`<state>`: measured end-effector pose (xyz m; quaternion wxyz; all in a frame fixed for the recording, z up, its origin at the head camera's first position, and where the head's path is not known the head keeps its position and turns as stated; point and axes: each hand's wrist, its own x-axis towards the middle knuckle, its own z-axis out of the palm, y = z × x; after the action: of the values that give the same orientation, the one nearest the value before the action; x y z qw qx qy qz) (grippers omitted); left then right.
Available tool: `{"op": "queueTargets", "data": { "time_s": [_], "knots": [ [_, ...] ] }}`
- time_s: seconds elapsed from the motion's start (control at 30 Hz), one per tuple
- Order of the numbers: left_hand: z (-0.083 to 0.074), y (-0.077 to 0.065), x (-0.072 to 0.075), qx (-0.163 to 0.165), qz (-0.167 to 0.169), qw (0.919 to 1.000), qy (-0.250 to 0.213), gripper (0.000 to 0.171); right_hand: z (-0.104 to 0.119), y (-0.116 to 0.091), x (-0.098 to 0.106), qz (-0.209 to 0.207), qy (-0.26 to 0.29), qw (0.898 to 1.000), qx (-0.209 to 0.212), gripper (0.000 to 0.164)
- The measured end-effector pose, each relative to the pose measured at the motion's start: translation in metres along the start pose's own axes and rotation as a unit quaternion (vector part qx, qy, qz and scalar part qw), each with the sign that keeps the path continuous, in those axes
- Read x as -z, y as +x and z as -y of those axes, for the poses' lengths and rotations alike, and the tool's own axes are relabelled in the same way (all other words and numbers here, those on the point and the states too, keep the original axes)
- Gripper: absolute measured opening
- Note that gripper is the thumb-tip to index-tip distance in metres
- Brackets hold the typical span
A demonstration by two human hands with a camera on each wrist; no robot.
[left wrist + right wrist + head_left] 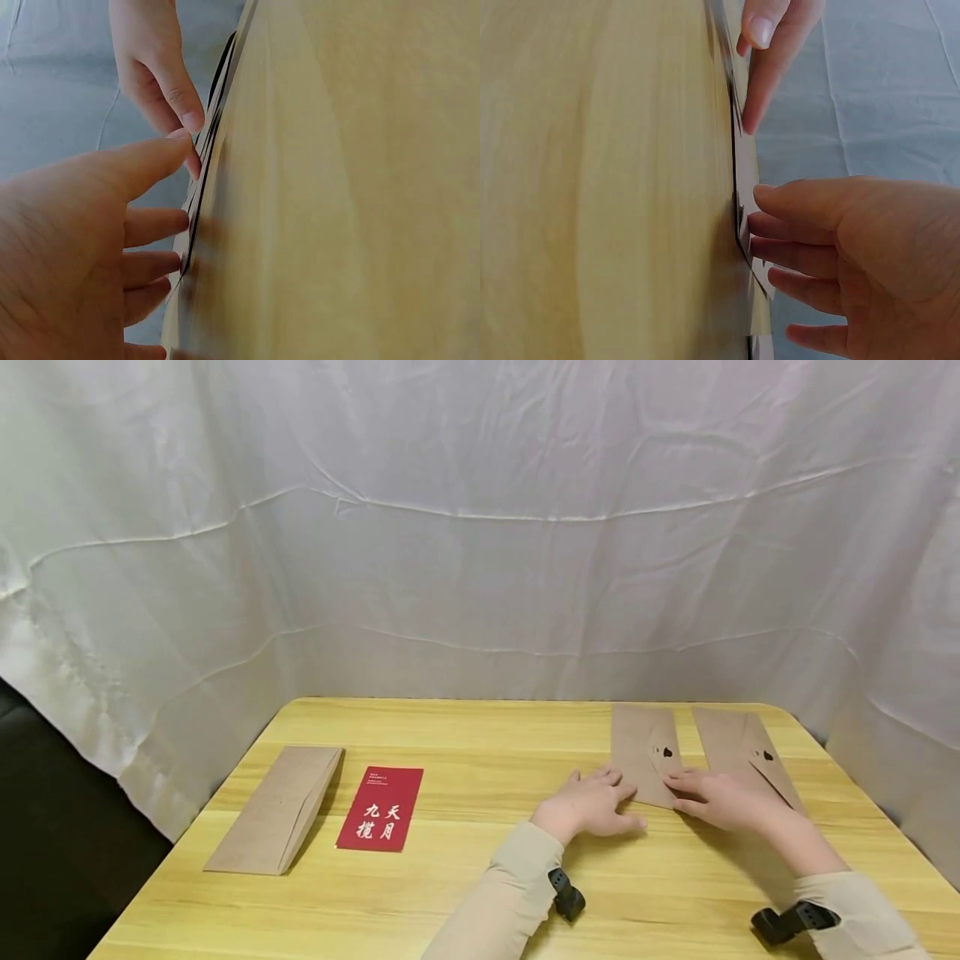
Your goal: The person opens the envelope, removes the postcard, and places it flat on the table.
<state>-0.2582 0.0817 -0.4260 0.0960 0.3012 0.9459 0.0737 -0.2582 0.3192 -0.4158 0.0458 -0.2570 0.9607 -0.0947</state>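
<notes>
A brown paper envelope (633,739) with a small dark heart-shaped mark on its flap lies flat toward the back right of the table. The fingertips of my left hand (588,804) touch its near-left corner, fingers spread and fairly straight. My right hand (720,797) rests its fingertips on the near-right edge of the same envelope. In the left wrist view, the left hand (67,240) is seen from its palm side, with the envelope's thin edge by its fingertips. The right wrist view has the right hand (885,255) with its fingers extended against the envelope.
A second brown envelope (723,735) with a similar mark lies at the right, partly behind the right hand. On the left side are a thicker brown envelope (262,810) and a red card (382,810) with white characters. A pale curtain (480,577) surrounds the wooden table (480,877).
</notes>
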Motion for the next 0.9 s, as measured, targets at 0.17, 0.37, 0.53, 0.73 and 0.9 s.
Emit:
{"op": "queueTargets", "data": {
  "time_s": [0.17,0.37,0.53,0.73,0.9],
  "knots": [
    [-0.003,-0.002,0.003,0.016,0.023,0.9996,0.001,0.069,0.002,0.000,0.001,0.006,-0.008,1.000,0.006,0.046],
    [-0.008,-0.007,0.010,0.027,0.048,0.9984,-0.005,0.069,0.004,0.000,0.003,0.012,-0.012,1.000,0.014,0.046],
    [-0.009,-0.010,0.015,0.028,0.061,0.9978,0.000,0.068,0.009,0.000,0.001,0.013,-0.015,1.000,0.014,0.045],
    [-0.009,-0.015,0.017,0.023,0.070,0.9972,0.012,0.069,0.016,0.003,-0.003,0.003,-0.011,0.999,0.038,0.042],
    [-0.007,-0.019,0.016,0.018,0.070,0.9970,0.028,0.068,0.020,0.004,-0.005,0.005,0.003,0.999,0.044,0.041]
  ]
}}
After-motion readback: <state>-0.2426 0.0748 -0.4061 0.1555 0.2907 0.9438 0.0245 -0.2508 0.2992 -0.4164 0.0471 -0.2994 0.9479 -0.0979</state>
